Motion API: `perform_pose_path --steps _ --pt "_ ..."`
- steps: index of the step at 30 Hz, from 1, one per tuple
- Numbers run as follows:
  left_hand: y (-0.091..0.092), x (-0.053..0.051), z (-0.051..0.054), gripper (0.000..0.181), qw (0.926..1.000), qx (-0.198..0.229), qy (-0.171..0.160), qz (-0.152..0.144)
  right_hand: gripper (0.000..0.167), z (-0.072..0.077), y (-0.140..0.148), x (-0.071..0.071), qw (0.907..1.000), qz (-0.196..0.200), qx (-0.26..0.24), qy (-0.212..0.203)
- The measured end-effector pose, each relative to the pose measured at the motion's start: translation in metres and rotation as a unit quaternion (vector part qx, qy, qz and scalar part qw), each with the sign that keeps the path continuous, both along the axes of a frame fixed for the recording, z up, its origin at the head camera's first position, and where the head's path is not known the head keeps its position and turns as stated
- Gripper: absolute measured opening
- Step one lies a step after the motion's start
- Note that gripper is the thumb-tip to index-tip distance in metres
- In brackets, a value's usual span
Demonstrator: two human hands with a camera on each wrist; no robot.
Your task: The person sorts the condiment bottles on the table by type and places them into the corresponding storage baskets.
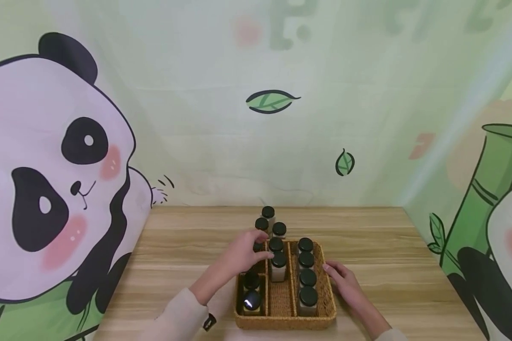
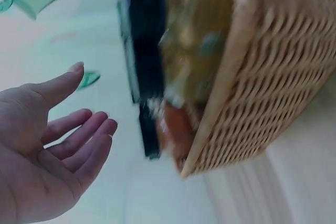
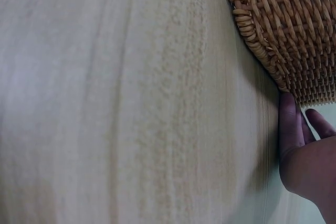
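A woven wicker basket (image 1: 286, 324) with compartments holds black-lidded jars in its left, middle and right sections. My left hand (image 1: 244, 255) is over the back left of the basket, partly hiding a jar there. Its thumb lies near a middle-section jar (image 1: 278, 270). The left wrist view shows this hand (image 2: 58, 150) with fingers apart and nothing in its grasp. At the basket's right side, my right hand (image 1: 346, 285) rests with extended fingers. In the right wrist view, that hand (image 3: 302, 145) touches the wicker wall (image 3: 294, 30) low down, by the table.
Just behind the basket stand three more black-lidded jars, among them a rear jar (image 1: 268, 213) and a right one (image 1: 279, 230). The wooden table (image 1: 187, 237) ends at a printed backdrop (image 1: 196, 118) with pandas and bamboo.
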State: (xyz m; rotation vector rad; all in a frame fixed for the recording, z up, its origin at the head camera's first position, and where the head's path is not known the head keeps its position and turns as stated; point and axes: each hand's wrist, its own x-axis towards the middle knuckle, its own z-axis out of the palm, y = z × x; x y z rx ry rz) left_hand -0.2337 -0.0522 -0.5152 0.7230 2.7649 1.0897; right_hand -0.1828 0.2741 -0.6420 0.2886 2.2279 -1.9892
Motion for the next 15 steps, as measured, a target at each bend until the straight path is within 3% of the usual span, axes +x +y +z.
perform_pose_path --steps 3,7,10,15 --pt "-0.007 -0.013 0.007 0.048 0.9997 0.017 0.013 0.009 0.058 -0.001 0.002 -0.001 1.0000 0.002 0.002 0.004" --pt "-0.012 -0.028 0.009 0.048 0.9986 0.028 0.032 0.032 0.060 -0.002 0.002 -0.001 0.9999 0.006 0.010 0.009" --pt "-0.013 -0.038 0.003 0.049 0.9974 0.040 0.040 0.043 0.059 -0.002 0.001 -0.001 0.9999 0.004 0.011 0.010" --pt "-0.010 -0.054 -0.018 0.051 0.9949 0.059 0.056 0.060 0.057 -0.001 0.001 -0.002 0.9999 -0.001 0.012 0.008"
